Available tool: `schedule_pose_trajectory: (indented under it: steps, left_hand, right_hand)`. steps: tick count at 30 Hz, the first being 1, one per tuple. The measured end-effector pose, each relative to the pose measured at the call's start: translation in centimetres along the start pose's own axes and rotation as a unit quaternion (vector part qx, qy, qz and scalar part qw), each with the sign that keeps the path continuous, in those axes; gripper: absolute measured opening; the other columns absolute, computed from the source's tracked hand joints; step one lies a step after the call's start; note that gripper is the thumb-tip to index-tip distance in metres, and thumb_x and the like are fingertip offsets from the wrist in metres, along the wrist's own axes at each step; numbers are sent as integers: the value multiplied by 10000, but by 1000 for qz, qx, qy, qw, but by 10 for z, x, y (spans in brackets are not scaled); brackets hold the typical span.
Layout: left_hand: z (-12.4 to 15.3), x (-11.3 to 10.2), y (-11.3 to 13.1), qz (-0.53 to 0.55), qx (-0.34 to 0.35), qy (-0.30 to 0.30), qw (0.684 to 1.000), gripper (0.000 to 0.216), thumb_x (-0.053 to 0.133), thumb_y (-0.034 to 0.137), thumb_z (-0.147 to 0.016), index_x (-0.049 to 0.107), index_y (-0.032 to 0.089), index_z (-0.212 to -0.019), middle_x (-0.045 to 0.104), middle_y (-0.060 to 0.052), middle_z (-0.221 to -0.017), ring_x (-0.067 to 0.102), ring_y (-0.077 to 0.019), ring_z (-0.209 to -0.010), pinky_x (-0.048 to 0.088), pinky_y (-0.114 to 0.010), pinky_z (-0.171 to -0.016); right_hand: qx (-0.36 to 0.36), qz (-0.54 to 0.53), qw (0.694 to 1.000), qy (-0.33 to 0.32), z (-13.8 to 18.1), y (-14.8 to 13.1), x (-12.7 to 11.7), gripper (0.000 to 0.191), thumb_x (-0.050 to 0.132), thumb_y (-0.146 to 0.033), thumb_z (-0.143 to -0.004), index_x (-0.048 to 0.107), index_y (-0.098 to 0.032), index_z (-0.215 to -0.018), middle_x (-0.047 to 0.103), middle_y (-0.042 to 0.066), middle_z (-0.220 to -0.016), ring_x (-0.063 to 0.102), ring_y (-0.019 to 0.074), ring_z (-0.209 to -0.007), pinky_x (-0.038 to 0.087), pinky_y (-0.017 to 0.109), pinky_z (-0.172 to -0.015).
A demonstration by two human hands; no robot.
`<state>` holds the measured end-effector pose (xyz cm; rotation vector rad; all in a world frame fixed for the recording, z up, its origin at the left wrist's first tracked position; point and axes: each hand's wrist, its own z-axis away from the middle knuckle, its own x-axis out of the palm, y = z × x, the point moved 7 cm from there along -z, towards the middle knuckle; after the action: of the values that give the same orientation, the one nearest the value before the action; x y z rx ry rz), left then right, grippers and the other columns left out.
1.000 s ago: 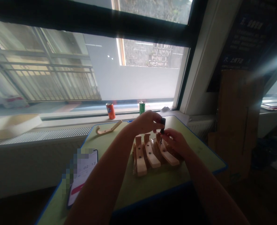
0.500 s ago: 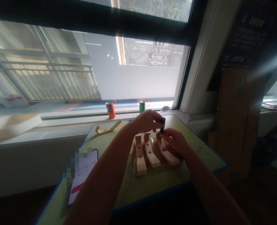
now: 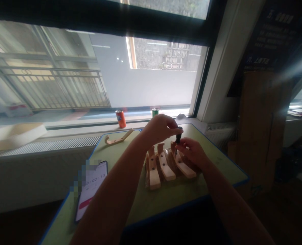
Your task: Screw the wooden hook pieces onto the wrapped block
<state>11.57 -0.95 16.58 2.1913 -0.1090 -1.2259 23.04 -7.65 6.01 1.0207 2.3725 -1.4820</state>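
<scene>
My left hand is closed, with its fingertips around the top of a black-handled screwdriver that stands nearly upright. My right hand pinches the screwdriver lower down, by its shaft. The tip points at a hole in the rightmost curved wooden hook. Two more such pieces, a middle wooden hook and a left wooden hook, lie beside it with dark spots at their holes. Under them is clear plastic wrapping. Whether a screw sits under the tip is too small to tell.
Another wooden hook lies at the table's far left. A phone showing a timer lies at the left edge of the green table. An orange can and a green can stand on the windowsill.
My left fingers have turned on the screwdriver's top, the thumb now reaching across it. My right hand keeps its hold low on the tool. The wooden pieces stay in place.
</scene>
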Motion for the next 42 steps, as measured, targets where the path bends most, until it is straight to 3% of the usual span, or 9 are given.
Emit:
schedule_pose_trajectory:
  steps: [6, 13, 18, 22, 31, 37, 39, 42]
  left_hand:
    - [0, 2, 6, -3, 25, -9, 1000, 162, 630, 310, -730, 696, 173, -785, 656, 1, -667, 578, -84, -567, 448, -230, -585]
    - [1, 3, 0, 20, 8, -39, 999, 193, 587, 307, -760, 698, 164, -829, 661, -12, -680, 582, -80, -560, 443, -219, -564]
    - [1, 0, 1, 0, -3, -6, 1000, 254, 663, 407, -692, 697, 169, -774, 653, -10, -660, 563, -89, -544, 426, -243, -559]
    - [0, 3, 0, -5, -10, -24, 1000, 228, 656, 392, -708, 694, 173, -762, 633, 1, -608, 553, -92, -523, 425, -261, -578]
    - [2, 8, 5, -7, 47, -62, 997, 237, 568, 304, -788, 689, 142, -911, 654, -16, -684, 585, -90, -557, 449, -248, -622]
    - [3, 14, 10, -1, 38, -102, 994, 277, 499, 240, -825, 639, 137, -1041, 663, -30, -782, 598, -107, -631, 464, -264, -656]
    - [3, 15, 9, -10, 29, -99, 995, 297, 511, 264, -821, 629, 127, -1057, 662, -48, -807, 600, -128, -677, 463, -281, -669]
    - [1, 12, 6, -26, 22, -50, 998, 391, 585, 421, -763, 636, 121, -1008, 654, -73, -870, 592, -158, -739, 460, -298, -680]
  right_hand:
    - [-13, 11, 1000, -3, 1, -3, 0, 188, 590, -372, -780, 649, -211, -858, 621, 11, -727, 528, 129, -620, 424, 266, -572]
    - [-39, 16, 999, -15, 2, -6, 0, 213, 550, -345, -817, 686, -204, -899, 646, 57, -870, 584, 167, -744, 456, 296, -667]
    - [-21, 25, 999, -2, 2, -3, 0, 200, 571, -373, -796, 672, -202, -816, 652, 40, -787, 575, 168, -706, 454, 301, -646]
    - [-10, 40, 999, 3, 1, -2, -1, 214, 589, -398, -774, 665, -200, -798, 648, 26, -729, 557, 156, -655, 440, 288, -604]
    - [22, 67, 997, 3, 4, 2, -1, 245, 604, -429, -753, 657, -194, -803, 643, 25, -687, 563, 159, -603, 415, 284, -553]
    - [-20, 67, 997, -21, 6, -3, 3, 171, 570, -358, -799, 662, -215, -824, 648, 45, -788, 575, 177, -668, 422, 300, -583]
    - [-21, 74, 997, -16, 6, -1, 2, 166, 572, -357, -798, 660, -219, -822, 646, 48, -787, 579, 184, -683, 423, 303, -586]
    - [-9, 85, 996, -15, 6, 2, 2, 179, 574, -377, -794, 649, -216, -807, 639, 48, -749, 582, 189, -675, 423, 303, -578]
